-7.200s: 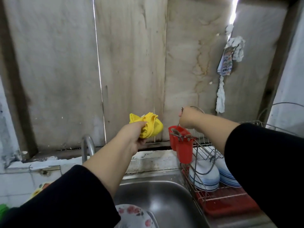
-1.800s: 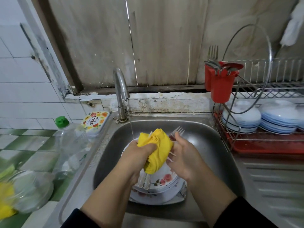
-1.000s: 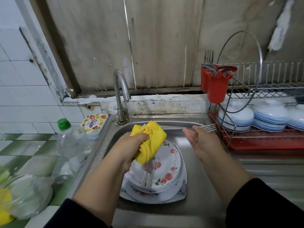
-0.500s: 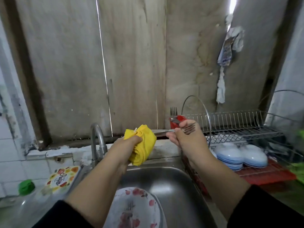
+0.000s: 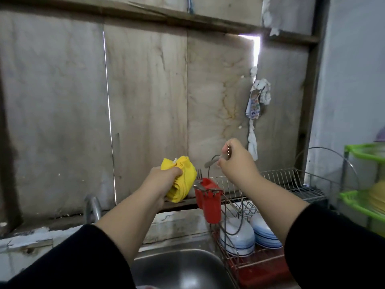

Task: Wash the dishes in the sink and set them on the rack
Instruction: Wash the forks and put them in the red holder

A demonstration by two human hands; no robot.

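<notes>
My left hand (image 5: 166, 176) grips a bunched yellow cloth (image 5: 183, 182) above the sink (image 5: 183, 265). My right hand (image 5: 235, 161) is raised over the rack (image 5: 281, 180), fingers (image 5: 226, 150) pinching a fork (image 5: 212, 162) — its handle points down-left toward the red cutlery holder (image 5: 211, 202), just below and already holding cutlery. Stacked bowls (image 5: 237, 236) sit upturned on the rack's lower tier — above a red tray (image 5: 260, 274).

Two forearms reach in from 7 and 5 o'clock — both bare from the wrist to near the elbow. Each arm wears a plain black sleeve (image 5: 333, 243) pushed up the forearm, the cuff edge soft and unmarked. The left hand (image 5: 164, 178) and right hand (image 5: 237, 161) are bare — ungloved.
</notes>
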